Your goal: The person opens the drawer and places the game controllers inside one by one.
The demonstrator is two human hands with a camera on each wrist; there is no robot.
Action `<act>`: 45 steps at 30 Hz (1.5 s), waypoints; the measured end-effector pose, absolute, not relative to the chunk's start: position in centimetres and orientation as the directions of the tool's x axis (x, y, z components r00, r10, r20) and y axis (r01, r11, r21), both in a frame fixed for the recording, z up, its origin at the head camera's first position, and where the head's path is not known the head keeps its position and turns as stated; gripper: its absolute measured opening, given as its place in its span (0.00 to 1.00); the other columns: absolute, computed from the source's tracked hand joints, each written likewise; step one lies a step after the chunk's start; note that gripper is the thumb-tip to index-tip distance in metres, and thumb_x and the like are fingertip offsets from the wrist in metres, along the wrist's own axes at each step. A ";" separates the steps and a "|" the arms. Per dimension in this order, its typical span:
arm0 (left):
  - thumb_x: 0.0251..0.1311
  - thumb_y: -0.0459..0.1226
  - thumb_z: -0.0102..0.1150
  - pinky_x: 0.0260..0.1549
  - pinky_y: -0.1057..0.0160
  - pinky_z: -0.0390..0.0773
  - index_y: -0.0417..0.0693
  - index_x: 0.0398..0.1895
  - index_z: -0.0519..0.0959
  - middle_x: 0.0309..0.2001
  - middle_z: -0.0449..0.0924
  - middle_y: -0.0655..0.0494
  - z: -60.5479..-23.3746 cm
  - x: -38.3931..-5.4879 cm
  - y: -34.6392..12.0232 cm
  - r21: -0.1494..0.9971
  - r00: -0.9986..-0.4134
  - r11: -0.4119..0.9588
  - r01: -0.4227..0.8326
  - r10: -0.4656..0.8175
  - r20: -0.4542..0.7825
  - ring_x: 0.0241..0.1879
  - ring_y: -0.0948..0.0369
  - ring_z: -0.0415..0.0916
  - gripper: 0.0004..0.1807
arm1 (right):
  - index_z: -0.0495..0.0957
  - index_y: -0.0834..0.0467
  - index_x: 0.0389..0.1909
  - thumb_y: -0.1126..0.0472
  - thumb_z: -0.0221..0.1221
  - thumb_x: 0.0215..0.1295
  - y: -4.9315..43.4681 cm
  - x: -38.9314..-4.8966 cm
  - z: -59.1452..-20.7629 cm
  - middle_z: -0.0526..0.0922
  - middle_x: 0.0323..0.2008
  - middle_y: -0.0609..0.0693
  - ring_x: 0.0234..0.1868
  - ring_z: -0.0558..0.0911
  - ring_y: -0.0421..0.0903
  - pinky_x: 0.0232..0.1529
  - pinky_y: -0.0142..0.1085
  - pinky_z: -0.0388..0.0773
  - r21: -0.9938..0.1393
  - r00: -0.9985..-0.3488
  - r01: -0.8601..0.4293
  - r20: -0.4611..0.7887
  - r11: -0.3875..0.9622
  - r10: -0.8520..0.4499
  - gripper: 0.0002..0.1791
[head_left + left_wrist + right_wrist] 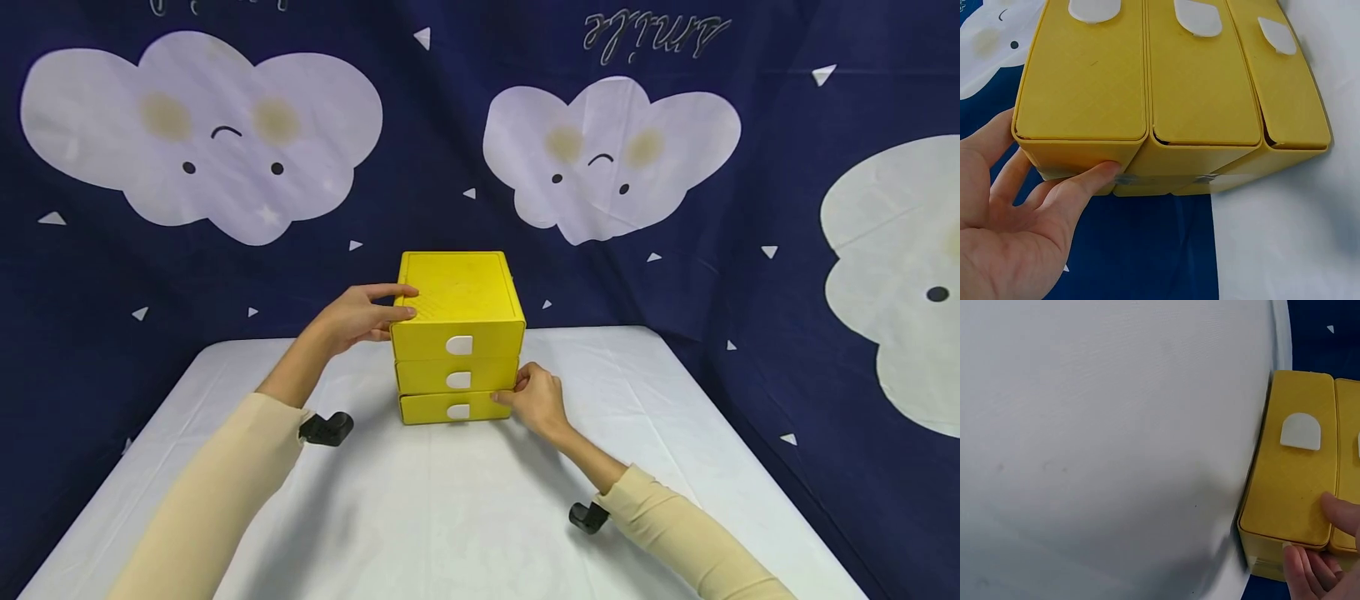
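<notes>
A yellow three-drawer storage box (461, 287) stands upright on the white-covered table, each drawer front bearing a white tab handle. My left hand (360, 317) rests over its upper left edge, with extended fingers on the top and others against the side. In the left wrist view, one fingertip (1109, 167) touches the side wall. My right hand (538, 402) grips the lower right front edge. Its thumb (1341, 512) lies on the bottom drawer front (1288, 487), while the other fingers curl at the side wall. A narrow dark gap shows along the bottom drawer's left edge.
The white cloth (427, 517) covers the table around the box. Behind and beside it hangs a dark blue curtain (435, 167) with cloud faces and small white triangles. A black wrist camera (327, 428) sits at the left cuff, another (588, 517) at the right.
</notes>
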State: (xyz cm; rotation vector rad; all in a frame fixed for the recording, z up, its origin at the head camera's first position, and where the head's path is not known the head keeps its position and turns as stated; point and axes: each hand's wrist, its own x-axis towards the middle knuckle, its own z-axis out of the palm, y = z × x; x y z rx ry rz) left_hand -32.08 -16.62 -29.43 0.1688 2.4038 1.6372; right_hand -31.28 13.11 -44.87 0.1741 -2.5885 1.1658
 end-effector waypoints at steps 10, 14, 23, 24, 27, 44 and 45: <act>0.68 0.41 0.65 0.64 0.48 0.75 0.56 0.72 0.71 0.77 0.60 0.48 -29.5 -32.2 -16.6 0.928 -0.969 0.371 -0.034 0.214 -0.121 0.66 0.48 0.73 0.30 | 0.78 0.62 0.29 0.56 0.80 0.45 13.2 -31.2 -45.1 0.80 0.23 0.51 0.22 0.77 0.45 0.26 0.35 0.74 -0.726 -0.941 -0.244 0.336 0.644 0.023 0.22; 0.68 0.40 0.65 0.63 0.48 0.75 0.55 0.72 0.71 0.77 0.60 0.48 -29.3 -32.1 -16.6 0.930 -0.970 0.367 -0.033 0.213 -0.119 0.66 0.47 0.73 0.30 | 0.77 0.61 0.29 0.56 0.80 0.44 13.1 -31.2 -44.9 0.81 0.23 0.51 0.23 0.78 0.45 0.27 0.35 0.75 -0.723 -0.943 -0.237 0.332 0.649 0.026 0.22; 0.66 0.39 0.67 0.63 0.48 0.76 0.54 0.72 0.72 0.76 0.62 0.48 -29.4 -32.1 -17.1 0.941 -0.970 0.336 -0.042 0.213 -0.119 0.64 0.47 0.74 0.31 | 0.77 0.60 0.28 0.56 0.81 0.43 12.7 -31.3 -44.7 0.83 0.23 0.51 0.22 0.80 0.44 0.26 0.35 0.75 -0.722 -0.947 -0.223 0.320 0.655 0.030 0.22; 0.66 0.39 0.67 0.63 0.48 0.76 0.54 0.72 0.72 0.76 0.62 0.48 -29.4 -32.1 -17.1 0.942 -0.970 0.332 -0.041 0.213 -0.118 0.64 0.47 0.74 0.31 | 0.77 0.60 0.29 0.55 0.81 0.43 12.7 -31.3 -44.7 0.84 0.23 0.51 0.22 0.80 0.44 0.26 0.35 0.76 -0.720 -0.947 -0.223 0.320 0.657 0.030 0.22; 0.66 0.39 0.67 0.63 0.48 0.76 0.53 0.72 0.72 0.75 0.63 0.47 -29.4 -32.1 -17.2 0.943 -0.970 0.329 -0.039 0.214 -0.115 0.64 0.47 0.75 0.31 | 0.77 0.60 0.29 0.55 0.81 0.43 12.6 -31.4 -44.6 0.85 0.23 0.51 0.22 0.81 0.43 0.26 0.35 0.76 -0.714 -0.946 -0.224 0.323 0.663 0.028 0.22; 0.67 0.44 0.66 0.62 0.47 0.77 0.57 0.76 0.67 0.76 0.62 0.46 -30.1 -30.9 -17.1 0.944 -0.970 0.331 -0.020 0.221 -0.098 0.69 0.42 0.69 0.35 | 0.77 0.61 0.35 0.55 0.79 0.48 13.8 -30.9 -44.7 0.82 0.24 0.51 0.23 0.78 0.44 0.27 0.35 0.74 -0.687 -0.954 -0.240 0.298 0.686 -0.036 0.23; 0.67 0.45 0.66 0.60 0.48 0.78 0.57 0.76 0.66 0.75 0.64 0.46 -30.2 -30.8 -17.2 0.944 -0.973 0.330 -0.018 0.213 -0.093 0.68 0.43 0.71 0.35 | 0.77 0.61 0.36 0.55 0.79 0.48 13.9 -30.9 -44.6 0.82 0.24 0.51 0.23 0.78 0.44 0.27 0.35 0.74 -0.684 -0.955 -0.242 0.294 0.688 -0.044 0.23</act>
